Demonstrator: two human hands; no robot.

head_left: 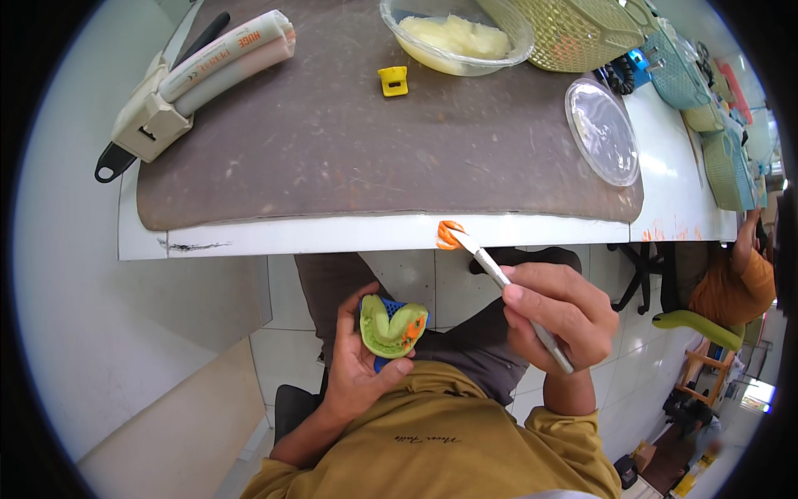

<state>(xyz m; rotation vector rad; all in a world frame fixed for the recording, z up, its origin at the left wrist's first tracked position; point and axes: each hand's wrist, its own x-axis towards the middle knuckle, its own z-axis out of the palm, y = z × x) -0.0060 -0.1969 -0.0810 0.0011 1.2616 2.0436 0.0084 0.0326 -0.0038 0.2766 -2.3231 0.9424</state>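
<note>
My left hand [357, 370] holds a dental impression [378, 333] below the table edge. It is a green, U-shaped mould in a blue tray [374, 304], with orange material [413, 329] on its right arm. The left fingers are closed round the tray's left and lower sides. My right hand [561, 316] grips a slim, pale metallic spatula [487, 263] between thumb and fingers. The spatula's tip touches an orange smear [449, 235] on the white front edge of the table [332, 234].
On the brown mat [349, 158] are a dispensing gun [154, 116] with a twin-barrel cartridge, a yellow piece [393, 81], a clear bowl [519, 41] of pale paste, a clear lid [603, 133] and a yellow-green basket [573, 37]. Another person [731, 283] sits at the right.
</note>
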